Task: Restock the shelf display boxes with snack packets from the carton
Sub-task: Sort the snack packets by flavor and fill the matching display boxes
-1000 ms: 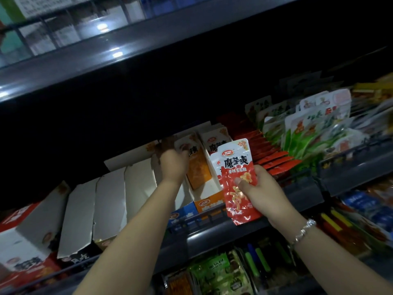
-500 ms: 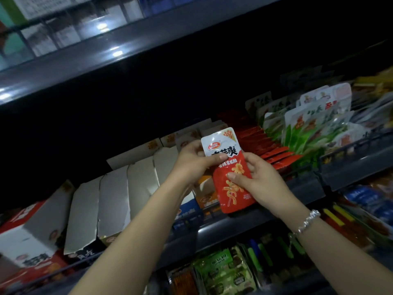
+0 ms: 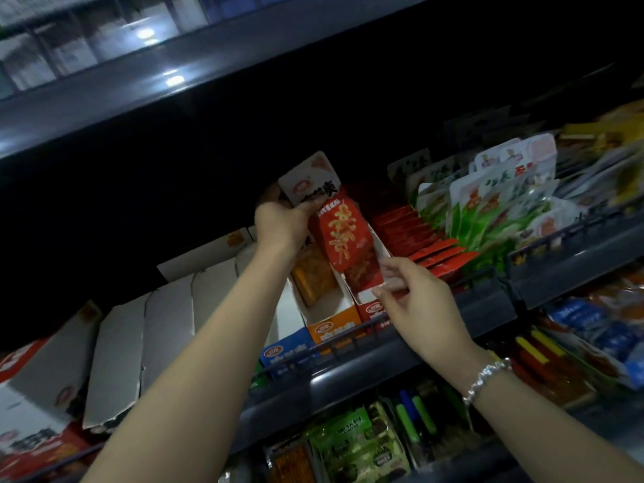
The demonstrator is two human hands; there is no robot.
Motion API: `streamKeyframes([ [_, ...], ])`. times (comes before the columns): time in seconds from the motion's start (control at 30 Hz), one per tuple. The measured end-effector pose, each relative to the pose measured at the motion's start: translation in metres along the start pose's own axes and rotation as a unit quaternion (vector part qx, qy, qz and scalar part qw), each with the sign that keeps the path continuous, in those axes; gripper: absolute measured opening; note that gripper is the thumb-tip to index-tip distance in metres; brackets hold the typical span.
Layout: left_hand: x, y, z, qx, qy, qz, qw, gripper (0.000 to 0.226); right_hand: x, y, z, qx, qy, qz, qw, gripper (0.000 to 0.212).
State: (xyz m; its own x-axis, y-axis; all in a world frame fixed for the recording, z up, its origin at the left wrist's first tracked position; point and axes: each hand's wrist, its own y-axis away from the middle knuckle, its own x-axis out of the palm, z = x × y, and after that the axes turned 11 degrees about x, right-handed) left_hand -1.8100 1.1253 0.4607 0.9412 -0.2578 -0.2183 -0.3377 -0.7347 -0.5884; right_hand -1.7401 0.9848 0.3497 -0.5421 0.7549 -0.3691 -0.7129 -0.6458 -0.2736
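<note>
A person's left hand (image 3: 280, 223) grips the white top edge of a red snack packet (image 3: 339, 226), fingers curled round it, holding it tilted above a red display box (image 3: 369, 305) on a dark store shelf (image 3: 348, 374). The packet's lower end dips into the box, over other red packets already inside. The right hand (image 3: 414, 298), a beaded bracelet (image 3: 486, 378) at its wrist, reaches to the near end of the same box, fingers loosely extended; the fingertips are blurred, and whether they touch the box or pinch anything cannot be told. Just left of the red box stand an orange display box (image 3: 332, 325) with orange packets (image 3: 313, 277) in it and a blue one (image 3: 289, 350). Farther left, a row of white box flaps (image 3: 167, 325) leans along the shelf. To the right lie flat red packets (image 3: 425, 238) and green-and-white pouches (image 3: 488, 203). Below, the lower shelf holds green packs (image 3: 355, 444).
</note>
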Motion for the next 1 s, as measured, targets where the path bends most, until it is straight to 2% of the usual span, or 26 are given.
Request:
streamKeyframes([
  [0.13, 0.014, 0.004, 0.016, 0.004, -0.028, 0.032, 0.999, 0.043, 0.006, 0.000, -0.008, -0.042, 0.076, -0.002, 0.996, 0.030],
  [0.3, 0.028, 0.006, 0.036, 0.019, -0.088, 0.086, 0.992, 0.039, 0.015, 0.000, -0.021, -0.118, 0.152, -0.054, 0.980, 0.016],
  [0.4, 0.031, 0.008, 0.048, 0.009, -0.121, 0.119, 0.985, 0.033, 0.016, 0.001, -0.024, -0.117, 0.168, -0.074, 0.976, 0.027],
  [0.47, 0.034, 0.010, 0.055, 0.010, -0.148, 0.123, 0.981, 0.036, 0.017, 0.007, -0.026, -0.145, 0.187, -0.079, 0.968, 0.036],
  [0.67, 0.033, 0.008, 0.063, 0.052, -0.236, 0.114, 0.963, 0.046, 0.020, 0.022, -0.038, -0.195, 0.268, -0.048, 0.942, 0.052],
  [0.87, 0.027, 0.006, 0.070, 0.139, -0.325, 0.105, 0.930, 0.050, 0.022, 0.026, -0.048, -0.208, 0.312, -0.030, 0.926, 0.059],
  [1.0, 0.031, 0.007, 0.072, 0.139, -0.320, 0.091, 0.933, 0.047, 0.021, 0.025, -0.049, -0.208, 0.316, -0.037, 0.925, 0.059],
])
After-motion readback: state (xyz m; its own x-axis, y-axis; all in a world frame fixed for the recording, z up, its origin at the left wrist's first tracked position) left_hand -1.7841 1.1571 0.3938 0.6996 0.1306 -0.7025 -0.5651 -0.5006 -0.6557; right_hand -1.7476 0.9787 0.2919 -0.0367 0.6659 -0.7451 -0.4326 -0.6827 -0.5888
